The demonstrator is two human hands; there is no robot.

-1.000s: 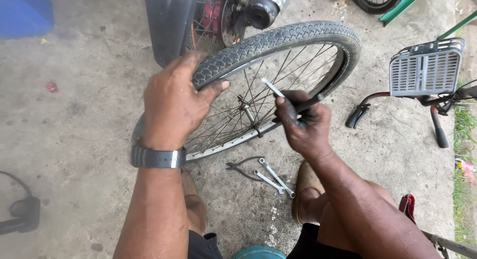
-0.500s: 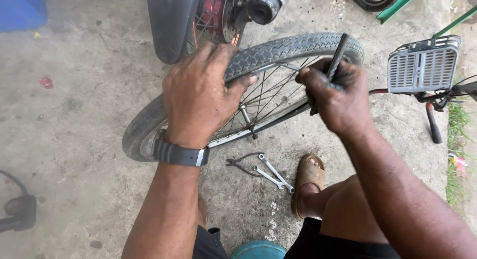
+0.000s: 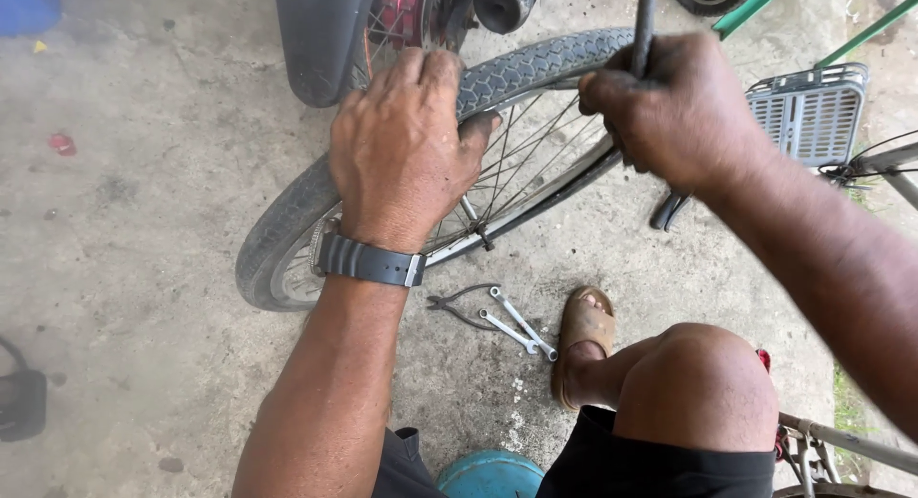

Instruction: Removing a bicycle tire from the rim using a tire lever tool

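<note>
A bicycle wheel [image 3: 535, 73] with a black treaded tyre and metal spokes stands tilted on the concrete in front of me. My left hand [image 3: 402, 149], with a dark watch on the wrist, grips the top of the tyre. My right hand [image 3: 669, 106] is closed around a thin dark metal tool [image 3: 644, 25] that points upward at the tyre's far right edge. Two spanners [image 3: 516, 324] and a pair of pliers [image 3: 457, 305] lie on the ground below the wheel.
A motorcycle's rear mudguard and wheel [image 3: 335, 39] stand behind the tyre. A bicycle with a grey rear rack [image 3: 808, 111] is at the right. My sandalled foot [image 3: 579, 335] and bent knee [image 3: 698, 383] sit below. A teal stool [image 3: 490, 474] is under me.
My right hand has swung the tool from inside the spokes up to the tyre's right edge, now pointing upward. My left hand has stayed on the tyre.
</note>
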